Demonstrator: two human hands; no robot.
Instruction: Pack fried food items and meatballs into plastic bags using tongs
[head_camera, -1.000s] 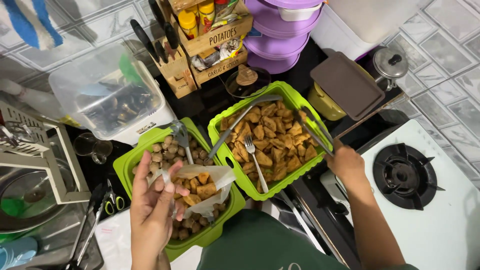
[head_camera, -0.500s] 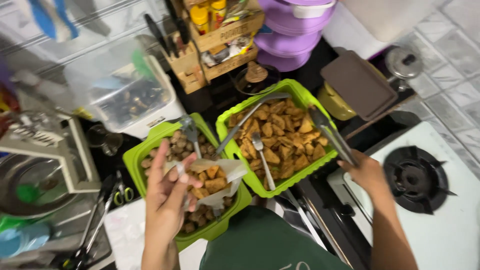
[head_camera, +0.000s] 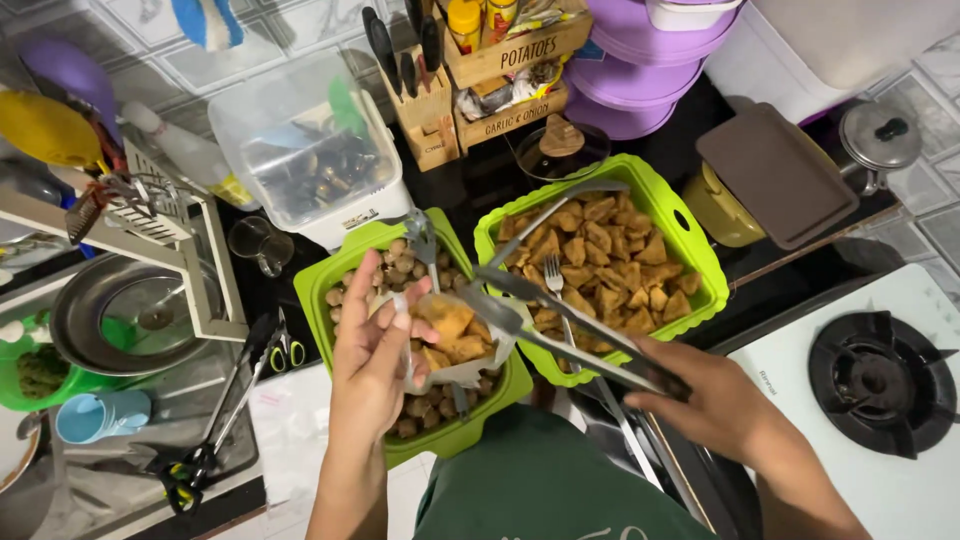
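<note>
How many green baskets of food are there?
2. One green basket sits under the left hand, holding round pieces; the other green basket is beside it, holding brown chunks.

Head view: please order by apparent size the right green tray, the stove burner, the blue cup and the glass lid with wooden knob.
1. Right green tray, clearly largest.
2. Stove burner.
3. Glass lid with wooden knob; looks smaller, but it lies farther from the camera, so this rank is unsure.
4. Blue cup, smallest.
</note>
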